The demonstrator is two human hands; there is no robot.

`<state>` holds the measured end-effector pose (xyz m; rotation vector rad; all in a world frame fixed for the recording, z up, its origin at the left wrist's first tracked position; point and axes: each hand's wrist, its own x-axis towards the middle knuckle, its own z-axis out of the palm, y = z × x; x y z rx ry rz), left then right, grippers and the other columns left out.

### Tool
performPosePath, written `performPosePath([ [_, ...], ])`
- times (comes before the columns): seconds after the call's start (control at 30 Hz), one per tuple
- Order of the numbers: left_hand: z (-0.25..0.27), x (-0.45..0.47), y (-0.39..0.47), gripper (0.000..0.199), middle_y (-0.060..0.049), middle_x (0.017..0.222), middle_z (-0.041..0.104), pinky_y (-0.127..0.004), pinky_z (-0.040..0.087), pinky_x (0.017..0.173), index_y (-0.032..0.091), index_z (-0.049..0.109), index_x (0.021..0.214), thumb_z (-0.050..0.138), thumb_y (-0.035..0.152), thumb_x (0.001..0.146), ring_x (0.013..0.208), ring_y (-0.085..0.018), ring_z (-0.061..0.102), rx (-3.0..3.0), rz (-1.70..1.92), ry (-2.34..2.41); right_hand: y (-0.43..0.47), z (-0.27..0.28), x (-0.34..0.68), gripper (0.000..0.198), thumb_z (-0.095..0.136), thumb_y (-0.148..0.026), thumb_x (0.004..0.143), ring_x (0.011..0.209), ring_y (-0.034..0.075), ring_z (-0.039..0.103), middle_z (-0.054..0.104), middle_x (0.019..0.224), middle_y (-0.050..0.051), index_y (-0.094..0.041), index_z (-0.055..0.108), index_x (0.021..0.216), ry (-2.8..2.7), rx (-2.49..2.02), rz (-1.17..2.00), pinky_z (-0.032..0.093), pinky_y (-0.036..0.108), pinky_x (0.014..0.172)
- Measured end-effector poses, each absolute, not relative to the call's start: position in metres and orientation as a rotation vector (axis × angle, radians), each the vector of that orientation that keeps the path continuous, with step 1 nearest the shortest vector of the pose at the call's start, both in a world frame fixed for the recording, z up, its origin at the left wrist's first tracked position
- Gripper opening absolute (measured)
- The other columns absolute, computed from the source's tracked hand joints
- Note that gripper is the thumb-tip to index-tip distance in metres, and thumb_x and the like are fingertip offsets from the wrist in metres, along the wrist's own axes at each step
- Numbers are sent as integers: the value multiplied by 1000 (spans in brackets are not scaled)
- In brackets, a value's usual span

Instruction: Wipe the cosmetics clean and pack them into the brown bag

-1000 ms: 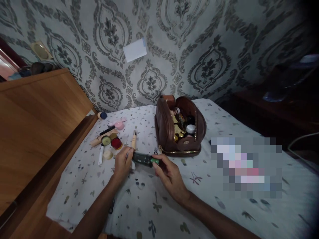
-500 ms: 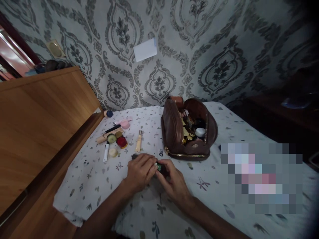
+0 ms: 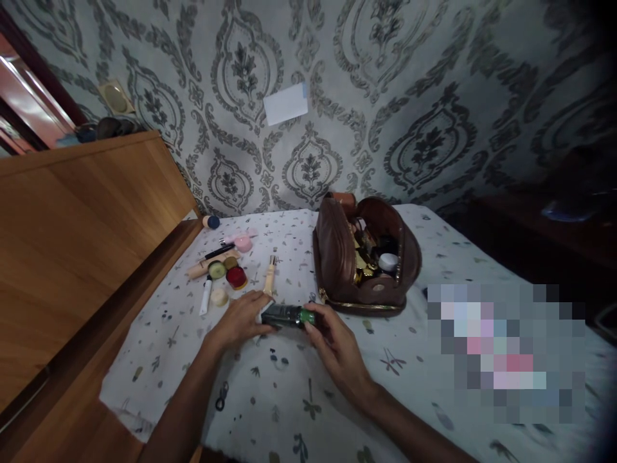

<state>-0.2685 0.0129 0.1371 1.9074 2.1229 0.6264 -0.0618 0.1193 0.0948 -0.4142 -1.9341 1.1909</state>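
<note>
A dark tube with a shiny green cap (image 3: 284, 315) lies level between my hands, just above or on the patterned cloth. My left hand (image 3: 245, 316) is closed on its pale left end. The fingertips of my right hand (image 3: 335, 341) pinch the green cap at the other end. Beyond my left hand, a small beige tube (image 3: 270, 276) lies on the cloth, its base close to my fingers. Up and right of my right hand stands an unzipped brown toiletry bag (image 3: 332, 251), with several cosmetics inside, a white-lidded jar (image 3: 388, 262) among them.
To the left lie a red jar (image 3: 236, 277), a pale green round pot (image 3: 217, 269), a cream pot (image 3: 219, 296), a white tube (image 3: 205, 297), a black pen-like stick (image 3: 218, 252) and pink items (image 3: 243, 243). A wooden panel (image 3: 96, 199) borders the left; pixelation hides an area at right.
My left hand has slid left, from covering the tube to its left end, so the dark body now shows. My right hand stays at the cap. The view has shifted slightly.
</note>
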Motion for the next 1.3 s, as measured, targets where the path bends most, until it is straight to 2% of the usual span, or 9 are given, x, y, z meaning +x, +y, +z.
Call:
performPosePath([
  [0.13, 139, -269, 14, 32, -3, 95, 67, -28, 43, 76, 21, 67, 100, 78, 35, 73, 87, -22, 60, 1736, 852, 1956, 121, 96, -61, 25, 51, -35, 96, 74, 17, 64, 65, 91, 7, -21, 56, 115, -1858, -439, 1285, 54, 26, 61],
  [0.37, 136, -264, 20, 48, 0, 78, 64, -21, 42, 62, 17, 67, 92, 86, 44, 56, 68, -15, 56, 1102, 1627, 1699, 117, 96, -62, 25, 51, -46, 95, 58, 13, 59, 60, 74, 0, -22, 50, 103, -1732, -479, 1485, 50, 23, 51],
  [0.5, 126, -247, 26, 57, 4, 64, 57, -19, 37, 44, 18, 65, 91, 83, 58, 54, 49, -9, 48, 731, 1903, 1523, 109, 94, -62, 22, 50, -43, 96, 57, 13, 57, 58, 70, -1, -22, 49, 97, -1831, -438, 1489, 46, 22, 50],
  [0.57, 123, -235, 28, 60, 5, 63, 56, -17, 35, 40, 18, 63, 90, 84, 60, 53, 46, -7, 45, 554, 1991, 1424, 106, 93, -62, 21, 50, -42, 96, 56, 13, 57, 58, 70, -2, -22, 48, 99, -1835, -437, 1495, 45, 22, 50],
  [0.77, 119, -207, 29, 62, 5, 60, 55, -15, 28, 34, 18, 62, 92, 86, 62, 54, 40, -5, 44, 582, 1815, 1175, 106, 97, -61, 16, 51, -36, 96, 65, 14, 58, 56, 75, -1, -21, 51, 100, -1833, -417, 1429, 48, 23, 58],
  [0.9, 121, -200, 30, 64, 3, 63, 58, -16, 31, 36, 18, 65, 97, 86, 60, 55, 43, -7, 48, 585, 1738, 1172, 112, 108, -58, 13, 54, -32, 94, 71, 15, 59, 60, 82, 1, -20, 54, 100, -1828, -419, 1329, 49, 24, 65],
  [1.0, 126, -202, 30, 59, 2, 65, 61, -17, 38, 41, 16, 66, 94, 85, 59, 59, 47, -7, 50, 524, 1819, 1172, 116, 118, -53, 14, 55, -30, 94, 74, 15, 59, 61, 85, 3, -20, 56, 102, -1815, -421, 1248, 49, 25, 66],
  [1.13, 134, -205, 30, 58, 3, 62, 61, -17, 38, 42, 17, 68, 91, 87, 58, 56, 44, -6, 45, 346, 1910, 1163, 122, 132, -43, 16, 52, -29, 96, 73, 14, 58, 60, 86, 3, -19, 56, 108, -1802, -385, 1144, 48, 25, 65],
  [1.3, 139, -200, 32, 48, 6, 54, 54, -16, 32, 36, 19, 67, 96, 77, 56, 68, 38, -7, 41, 381, 1855, 1264, 130, 143, -25, 17, 51, -23, 97, 78, 14, 60, 61, 92, 4, -19, 55, 113, -1833, -291, 931, 51, 25, 69],
])
